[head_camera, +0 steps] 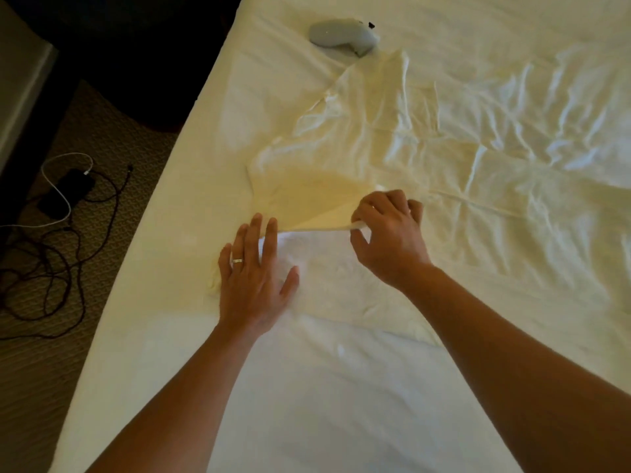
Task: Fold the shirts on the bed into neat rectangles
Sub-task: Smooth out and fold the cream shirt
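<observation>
A cream-white shirt [341, 138] lies spread and wrinkled on the bed [341, 404], reaching from the middle toward the far left. Its near part [327, 288] lies flat beneath my hands. My left hand [254, 278] presses flat on the shirt's near left part, fingers straight, with a ring on one finger. My right hand [387, 233] pinches a lifted edge of the shirt just to the right of it, raising a fold of cloth [307, 199] off the sheet.
A grey handheld controller [343, 35] lies on the bed beyond the shirt. The bed's left edge [191, 138] drops to a carpeted floor where a dark phone [66, 192] and tangled cables [51, 268] lie. Crumpled white sheet [512, 148] covers the right side.
</observation>
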`<action>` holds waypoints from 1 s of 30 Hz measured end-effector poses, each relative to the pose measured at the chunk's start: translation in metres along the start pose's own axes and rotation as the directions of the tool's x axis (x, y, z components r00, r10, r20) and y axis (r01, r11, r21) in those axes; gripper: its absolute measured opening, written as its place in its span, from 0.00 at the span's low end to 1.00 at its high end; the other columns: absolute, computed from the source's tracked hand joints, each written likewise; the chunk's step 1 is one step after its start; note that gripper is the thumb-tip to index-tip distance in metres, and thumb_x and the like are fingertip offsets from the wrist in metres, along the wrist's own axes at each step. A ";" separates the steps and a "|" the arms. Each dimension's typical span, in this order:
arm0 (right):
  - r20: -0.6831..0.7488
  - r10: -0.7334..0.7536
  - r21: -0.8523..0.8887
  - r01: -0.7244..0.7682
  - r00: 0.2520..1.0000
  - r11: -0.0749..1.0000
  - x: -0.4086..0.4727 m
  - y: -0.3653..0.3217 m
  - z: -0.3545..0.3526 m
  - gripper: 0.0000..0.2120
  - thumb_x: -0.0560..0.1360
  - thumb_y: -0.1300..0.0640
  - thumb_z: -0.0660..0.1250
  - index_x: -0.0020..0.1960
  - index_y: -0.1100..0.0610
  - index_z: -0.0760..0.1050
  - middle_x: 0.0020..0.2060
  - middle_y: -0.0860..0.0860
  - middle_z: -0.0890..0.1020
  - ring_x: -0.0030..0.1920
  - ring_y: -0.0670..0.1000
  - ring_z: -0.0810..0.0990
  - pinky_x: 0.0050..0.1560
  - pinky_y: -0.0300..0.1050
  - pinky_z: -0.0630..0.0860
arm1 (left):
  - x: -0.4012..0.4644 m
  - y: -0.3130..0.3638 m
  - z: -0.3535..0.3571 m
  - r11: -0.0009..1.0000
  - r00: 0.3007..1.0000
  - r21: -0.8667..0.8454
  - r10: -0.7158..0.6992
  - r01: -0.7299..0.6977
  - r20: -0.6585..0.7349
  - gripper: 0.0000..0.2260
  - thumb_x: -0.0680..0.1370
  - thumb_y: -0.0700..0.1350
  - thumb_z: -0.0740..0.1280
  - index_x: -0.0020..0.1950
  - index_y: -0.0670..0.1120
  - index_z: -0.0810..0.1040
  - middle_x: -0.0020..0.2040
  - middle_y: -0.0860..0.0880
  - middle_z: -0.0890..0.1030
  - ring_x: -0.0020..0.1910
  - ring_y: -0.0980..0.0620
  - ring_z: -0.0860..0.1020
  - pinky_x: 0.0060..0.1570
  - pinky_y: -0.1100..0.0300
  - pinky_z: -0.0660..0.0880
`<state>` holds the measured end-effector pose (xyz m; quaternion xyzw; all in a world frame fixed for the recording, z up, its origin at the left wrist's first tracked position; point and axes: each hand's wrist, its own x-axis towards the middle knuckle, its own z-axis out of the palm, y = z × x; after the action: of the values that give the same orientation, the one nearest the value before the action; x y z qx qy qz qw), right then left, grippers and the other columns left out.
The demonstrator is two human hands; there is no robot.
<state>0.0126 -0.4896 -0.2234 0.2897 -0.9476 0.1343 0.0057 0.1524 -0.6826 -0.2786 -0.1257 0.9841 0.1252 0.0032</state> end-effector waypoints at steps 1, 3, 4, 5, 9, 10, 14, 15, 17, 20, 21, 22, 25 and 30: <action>-0.006 0.027 0.019 -0.027 1.000 0.999 -0.024 0.002 -0.003 0.05 0.70 0.59 0.72 0.46 0.56 0.80 0.48 0.49 0.81 0.53 0.57 0.75 0.53 0.52 0.64 | -0.004 0.000 -0.004 0.999 0.999 0.017 0.032 -0.031 -0.033 0.35 0.77 0.55 0.63 0.81 0.45 0.58 0.79 0.40 0.61 0.75 0.37 0.64 0.68 0.40 0.63; 0.012 0.074 0.029 -0.074 0.997 0.997 -0.068 0.007 -0.004 0.07 0.68 0.61 0.75 0.45 0.56 0.80 0.45 0.49 0.81 0.49 0.57 0.75 0.50 0.51 0.65 | -0.013 -0.001 -0.009 0.995 0.992 0.041 0.094 -0.090 -0.081 0.31 0.74 0.48 0.63 0.77 0.44 0.66 0.75 0.40 0.68 0.70 0.37 0.70 0.62 0.41 0.67; 0.034 0.087 0.021 -0.088 0.996 0.996 -0.087 0.009 -0.002 0.08 0.68 0.61 0.76 0.45 0.56 0.80 0.44 0.49 0.81 0.48 0.57 0.76 0.49 0.51 0.65 | -0.018 -0.002 -0.009 0.990 0.985 0.060 0.136 -0.130 -0.106 0.29 0.73 0.47 0.62 0.75 0.44 0.70 0.72 0.40 0.71 0.66 0.37 0.72 0.60 0.43 0.69; 0.060 0.095 0.013 -0.096 0.994 0.995 -0.104 0.011 0.001 0.09 0.67 0.62 0.77 0.45 0.55 0.80 0.43 0.49 0.81 0.46 0.57 0.76 0.48 0.51 0.65 | -0.022 -0.003 -0.010 0.980 0.973 0.087 0.189 -0.179 -0.130 0.26 0.73 0.46 0.63 0.71 0.45 0.74 0.69 0.40 0.74 0.63 0.37 0.73 0.57 0.44 0.70; 0.119 0.105 0.003 -0.106 0.987 0.994 -0.144 0.013 0.012 0.09 0.67 0.62 0.78 0.46 0.54 0.82 0.42 0.49 0.82 0.45 0.57 0.76 0.47 0.51 0.67 | -0.033 -0.013 -0.014 0.931 0.916 0.160 0.354 -0.327 -0.187 0.19 0.69 0.38 0.71 0.60 0.44 0.80 0.56 0.41 0.79 0.52 0.39 0.75 0.50 0.47 0.70; 0.116 0.110 0.000 -0.110 0.987 0.994 -0.148 0.012 0.014 0.09 0.68 0.62 0.77 0.46 0.54 0.82 0.42 0.49 0.82 0.45 0.57 0.76 0.47 0.52 0.68 | -0.034 -0.014 -0.016 0.919 0.903 0.173 0.384 -0.354 -0.192 0.18 0.68 0.36 0.72 0.58 0.45 0.81 0.53 0.42 0.79 0.50 0.39 0.74 0.48 0.47 0.69; 0.076 0.080 -0.013 -0.079 0.994 0.997 -0.158 0.010 0.017 0.08 0.69 0.64 0.76 0.46 0.55 0.82 0.42 0.51 0.81 0.44 0.58 0.77 0.46 0.52 0.69 | -0.032 -0.024 -0.021 0.843 0.839 0.216 0.526 -0.492 -0.141 0.07 0.74 0.35 0.70 0.48 0.45 0.81 0.45 0.44 0.79 0.39 0.41 0.76 0.42 0.48 0.69; 0.057 0.071 -0.011 -0.071 0.996 0.997 -0.159 0.010 0.017 0.08 0.69 0.64 0.75 0.46 0.56 0.82 0.41 0.51 0.81 0.44 0.58 0.77 0.45 0.52 0.70 | -0.030 -0.029 -0.021 0.833 0.832 0.219 0.541 -0.508 -0.126 0.05 0.75 0.35 0.70 0.47 0.45 0.81 0.44 0.44 0.79 0.38 0.41 0.76 0.41 0.49 0.70; 0.014 0.060 0.000 -0.060 0.998 0.998 -0.161 0.009 0.016 0.07 0.71 0.65 0.74 0.47 0.57 0.83 0.41 0.51 0.81 0.43 0.58 0.77 0.44 0.52 0.70 | -0.026 -0.037 -0.021 0.842 0.839 0.221 0.526 -0.492 -0.135 0.04 0.77 0.37 0.70 0.46 0.45 0.81 0.43 0.45 0.80 0.37 0.41 0.77 0.41 0.49 0.70; -0.004 0.021 -0.004 -0.021 1.000 1.000 -0.163 0.005 0.016 0.07 0.71 0.66 0.72 0.47 0.57 0.82 0.41 0.51 0.80 0.42 0.58 0.76 0.44 0.51 0.69 | -0.017 -0.044 -0.021 0.866 0.853 0.216 0.490 -0.452 -0.180 0.05 0.75 0.36 0.72 0.47 0.44 0.83 0.45 0.45 0.83 0.38 0.40 0.79 0.42 0.49 0.70; 0.006 0.008 -0.014 -0.008 1.000 1.000 -0.164 0.004 0.018 0.07 0.71 0.66 0.72 0.46 0.57 0.82 0.41 0.52 0.80 0.42 0.58 0.76 0.44 0.51 0.69 | -0.015 -0.044 -0.021 0.865 0.852 0.216 0.491 -0.452 -0.182 0.06 0.73 0.34 0.73 0.47 0.44 0.84 0.46 0.45 0.84 0.38 0.40 0.79 0.43 0.50 0.71; 0.020 0.004 -0.026 -0.003 1.000 1.000 -0.165 0.003 0.019 0.07 0.70 0.67 0.72 0.46 0.57 0.82 0.41 0.52 0.80 0.42 0.58 0.76 0.43 0.51 0.70 | -0.014 -0.045 -0.021 0.859 0.848 0.220 0.500 -0.461 -0.175 0.08 0.71 0.33 0.73 0.47 0.44 0.84 0.46 0.45 0.84 0.38 0.40 0.79 0.43 0.50 0.71; 0.078 0.030 -0.046 -0.027 0.996 0.999 -0.168 0.003 0.024 0.08 0.68 0.67 0.74 0.45 0.57 0.82 0.42 0.52 0.80 0.43 0.58 0.77 0.43 0.52 0.73 | -0.019 -0.046 -0.018 0.825 0.823 0.244 0.550 -0.510 -0.141 0.08 0.71 0.32 0.73 0.47 0.43 0.83 0.49 0.44 0.84 0.40 0.40 0.79 0.43 0.49 0.71; 0.136 0.049 -0.050 -0.043 0.989 0.998 -0.165 0.001 0.024 0.07 0.68 0.66 0.75 0.44 0.57 0.83 0.42 0.52 0.80 0.43 0.58 0.77 0.43 0.52 0.75 | -0.029 -0.056 -0.016 0.771 0.775 0.272 0.621 -0.576 -0.119 0.07 0.77 0.37 0.67 0.52 0.41 0.84 0.56 0.43 0.84 0.45 0.39 0.80 0.45 0.49 0.74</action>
<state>0.1508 -0.4043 -0.2612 0.2763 -0.9550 0.0919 -0.0560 0.1950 -0.7319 -0.2756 0.1848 0.9750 -0.0037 -0.1231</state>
